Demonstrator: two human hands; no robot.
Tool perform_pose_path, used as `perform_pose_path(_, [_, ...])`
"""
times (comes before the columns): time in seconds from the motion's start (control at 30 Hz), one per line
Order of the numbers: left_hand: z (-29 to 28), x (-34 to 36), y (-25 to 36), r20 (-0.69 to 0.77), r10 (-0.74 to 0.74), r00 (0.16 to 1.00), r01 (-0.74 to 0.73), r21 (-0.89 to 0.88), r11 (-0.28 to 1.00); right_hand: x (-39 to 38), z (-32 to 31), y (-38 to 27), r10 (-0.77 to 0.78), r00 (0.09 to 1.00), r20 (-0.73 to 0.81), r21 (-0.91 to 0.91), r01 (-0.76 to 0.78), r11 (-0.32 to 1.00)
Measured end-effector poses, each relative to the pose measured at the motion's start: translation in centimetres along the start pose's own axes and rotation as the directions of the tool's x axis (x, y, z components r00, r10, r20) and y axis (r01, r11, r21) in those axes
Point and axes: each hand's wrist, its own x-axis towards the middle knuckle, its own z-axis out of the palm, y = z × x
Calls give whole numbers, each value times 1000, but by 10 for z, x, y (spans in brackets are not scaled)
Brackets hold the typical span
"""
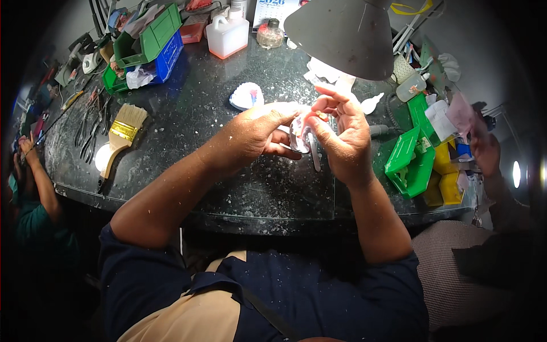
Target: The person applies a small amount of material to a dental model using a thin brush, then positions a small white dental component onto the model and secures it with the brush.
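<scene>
My left hand [250, 134] is closed around a pale, pinkish curved piece [297, 137] that looks like a denture or dental model. My right hand [347, 137] meets it from the other side, thumb and forefinger pinched at its upper edge; some fingers are raised. Bright lamp glare and my fingers hide much of the piece. Just below the piece shows a narrow pale strip [315, 155]; whether it is held or lies on the bench I cannot tell. Beyond my left hand, a white dental cast with a blue base [247, 96] stands on the dark bench [256, 199].
A grey lamp shade [345, 37] hangs over the far side. At left lie a wide brush [126, 125], several pliers [91, 128] and green and blue bins [148, 43]. A white jug [228, 35] stands behind. Green [410, 162] and yellow bins [447, 179] stand right. Other people sit at both sides.
</scene>
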Motion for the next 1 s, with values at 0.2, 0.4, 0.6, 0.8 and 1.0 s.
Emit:
perform_pose_path(0.2, [4, -2, 8, 7, -62, 998, 62, -70, 996, -2, 4, -7, 74, 995, 64, 36, -76, 996])
perform_pose_path(0.4, [-1, 3, 8, 108, 58, 992, -82, 226, 971, 1, -1, 2, 37, 994, 104, -14, -35, 999])
perform_pose_path(0.6, [6, 4, 10, 31, -99, 995, 102, -101, 990, 3, -6, -3, -26, 999, 32, -150, 30, 988])
perform_pose_path(0.8, [7, 5, 4, -34, 35, 999, -35, -20, 999, 5, -11, -16, -131, 991, 9, -345, 126, 930])
perform_pose_path(1.0, [8, 5, 6, -113, 63, 992, -61, 22, 998, 5, -9, -18, -167, 985, 31, -374, 167, 913])
